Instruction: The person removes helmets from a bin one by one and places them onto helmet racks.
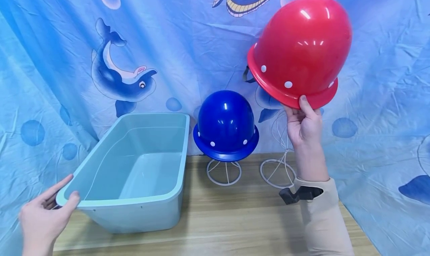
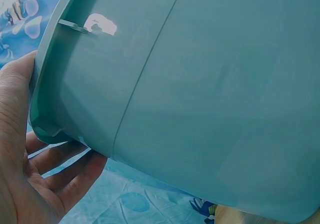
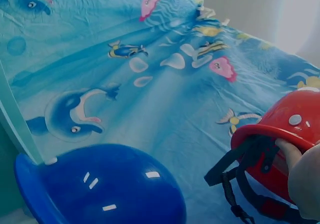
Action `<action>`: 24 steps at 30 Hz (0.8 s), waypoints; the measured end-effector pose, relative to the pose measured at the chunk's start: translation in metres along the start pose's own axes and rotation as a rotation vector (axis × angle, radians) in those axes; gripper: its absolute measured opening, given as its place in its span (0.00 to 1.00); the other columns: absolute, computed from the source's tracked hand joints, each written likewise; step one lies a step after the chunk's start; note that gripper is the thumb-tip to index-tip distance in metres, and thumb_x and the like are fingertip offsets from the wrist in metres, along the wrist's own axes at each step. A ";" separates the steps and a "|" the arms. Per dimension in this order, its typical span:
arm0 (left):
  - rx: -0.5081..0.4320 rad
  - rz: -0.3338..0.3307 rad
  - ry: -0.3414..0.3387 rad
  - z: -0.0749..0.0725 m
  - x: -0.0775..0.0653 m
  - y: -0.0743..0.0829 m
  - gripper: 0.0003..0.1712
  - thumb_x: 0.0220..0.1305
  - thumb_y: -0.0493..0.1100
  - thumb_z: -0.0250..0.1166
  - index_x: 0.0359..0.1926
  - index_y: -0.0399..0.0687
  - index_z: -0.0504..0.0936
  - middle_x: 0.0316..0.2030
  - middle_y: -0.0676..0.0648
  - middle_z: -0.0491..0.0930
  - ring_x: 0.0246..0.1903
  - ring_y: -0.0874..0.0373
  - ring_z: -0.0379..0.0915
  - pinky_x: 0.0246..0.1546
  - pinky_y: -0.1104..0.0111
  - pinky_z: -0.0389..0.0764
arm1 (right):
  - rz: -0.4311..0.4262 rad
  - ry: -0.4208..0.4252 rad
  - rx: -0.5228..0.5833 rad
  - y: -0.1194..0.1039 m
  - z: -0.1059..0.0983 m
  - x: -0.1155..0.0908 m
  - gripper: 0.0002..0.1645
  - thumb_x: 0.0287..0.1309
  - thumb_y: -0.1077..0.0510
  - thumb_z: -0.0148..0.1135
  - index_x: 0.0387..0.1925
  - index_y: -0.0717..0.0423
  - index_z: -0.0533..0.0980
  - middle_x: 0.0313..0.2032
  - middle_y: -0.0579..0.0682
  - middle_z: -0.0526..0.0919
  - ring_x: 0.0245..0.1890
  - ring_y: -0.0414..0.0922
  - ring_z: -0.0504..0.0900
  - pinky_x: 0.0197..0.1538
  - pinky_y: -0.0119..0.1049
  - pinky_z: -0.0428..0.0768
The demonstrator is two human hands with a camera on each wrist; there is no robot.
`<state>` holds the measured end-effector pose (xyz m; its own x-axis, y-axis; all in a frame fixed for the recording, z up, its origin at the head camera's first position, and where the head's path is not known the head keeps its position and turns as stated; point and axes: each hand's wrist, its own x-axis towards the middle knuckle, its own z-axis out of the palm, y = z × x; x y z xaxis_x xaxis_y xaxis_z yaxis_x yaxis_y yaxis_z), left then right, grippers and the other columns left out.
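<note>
My right hand (image 1: 305,127) holds a red hard hat (image 1: 304,47) up by its brim, thumb on the outside. In the right wrist view, dark straps (image 3: 240,184) hang from inside the hat. A bare white wire stand (image 1: 278,173) is below it. With my left hand (image 1: 47,213) I grip the near left corner of a pale green plastic tub (image 1: 131,202). The left wrist view has the thumb at the rim and the other fingers against the outer wall. Between tub and right hand, a blue hard hat (image 1: 226,125) sits on another wire stand (image 1: 224,174).
A wooden table (image 1: 228,218) carries the tub and both stands. Behind it hangs a blue curtain (image 1: 174,43) printed with dolphins and fish. A dark strap mount (image 1: 300,193) is on the right wrist.
</note>
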<state>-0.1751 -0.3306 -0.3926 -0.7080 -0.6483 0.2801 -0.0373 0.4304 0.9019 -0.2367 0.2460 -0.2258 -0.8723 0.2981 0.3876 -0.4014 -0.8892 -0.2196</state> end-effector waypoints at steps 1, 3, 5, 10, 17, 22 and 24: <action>-0.003 -0.001 0.002 0.000 0.000 0.000 0.27 0.61 0.42 0.75 0.61 0.66 0.88 0.32 0.89 0.74 0.16 0.71 0.66 0.17 0.76 0.65 | -0.007 -0.002 0.000 -0.002 -0.002 0.000 0.35 0.67 0.72 0.64 0.72 0.53 0.68 0.61 0.58 0.83 0.58 0.58 0.88 0.52 0.51 0.88; 0.000 -0.005 0.005 -0.001 0.000 0.000 0.27 0.61 0.42 0.75 0.61 0.67 0.88 0.34 0.88 0.76 0.17 0.72 0.67 0.18 0.77 0.65 | -0.018 -0.012 0.001 -0.006 -0.005 0.000 0.34 0.67 0.73 0.63 0.71 0.54 0.68 0.60 0.58 0.83 0.58 0.59 0.89 0.52 0.52 0.88; 0.006 -0.012 0.006 -0.001 0.000 0.000 0.27 0.61 0.43 0.75 0.61 0.68 0.88 0.38 0.87 0.78 0.19 0.76 0.69 0.20 0.79 0.66 | -0.026 -0.032 0.001 -0.009 -0.009 0.000 0.33 0.67 0.74 0.62 0.70 0.55 0.68 0.59 0.59 0.84 0.57 0.59 0.89 0.52 0.52 0.88; 0.016 -0.014 -0.006 -0.002 -0.001 0.002 0.27 0.62 0.43 0.74 0.62 0.67 0.87 0.34 0.88 0.76 0.15 0.72 0.66 0.18 0.77 0.65 | -0.049 -0.071 0.018 -0.018 -0.018 0.000 0.28 0.67 0.76 0.59 0.66 0.62 0.69 0.56 0.63 0.85 0.53 0.62 0.90 0.50 0.54 0.88; 0.005 0.020 0.006 -0.001 -0.003 0.001 0.27 0.61 0.41 0.75 0.61 0.65 0.88 0.26 0.90 0.73 0.10 0.66 0.61 0.15 0.74 0.63 | -0.077 -0.103 0.002 -0.031 -0.027 -0.001 0.26 0.67 0.78 0.56 0.65 0.67 0.70 0.55 0.66 0.86 0.51 0.63 0.91 0.50 0.56 0.87; 0.009 0.033 0.010 -0.002 -0.002 0.001 0.27 0.60 0.41 0.74 0.61 0.65 0.88 0.24 0.89 0.73 0.09 0.66 0.60 0.14 0.74 0.63 | -0.057 -0.081 -0.047 -0.041 -0.038 -0.001 0.30 0.68 0.77 0.56 0.69 0.61 0.69 0.58 0.63 0.85 0.55 0.62 0.89 0.52 0.54 0.87; 0.002 0.036 0.011 -0.002 -0.002 0.001 0.27 0.60 0.41 0.74 0.61 0.64 0.88 0.24 0.89 0.74 0.09 0.67 0.61 0.14 0.74 0.63 | -0.034 -0.065 -0.064 -0.045 -0.042 -0.002 0.32 0.68 0.77 0.57 0.70 0.58 0.68 0.60 0.61 0.84 0.57 0.61 0.89 0.52 0.54 0.87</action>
<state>-0.1722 -0.3305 -0.3916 -0.7010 -0.6395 0.3156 -0.0140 0.4548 0.8905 -0.2290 0.2999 -0.2547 -0.8387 0.3023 0.4529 -0.4492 -0.8543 -0.2616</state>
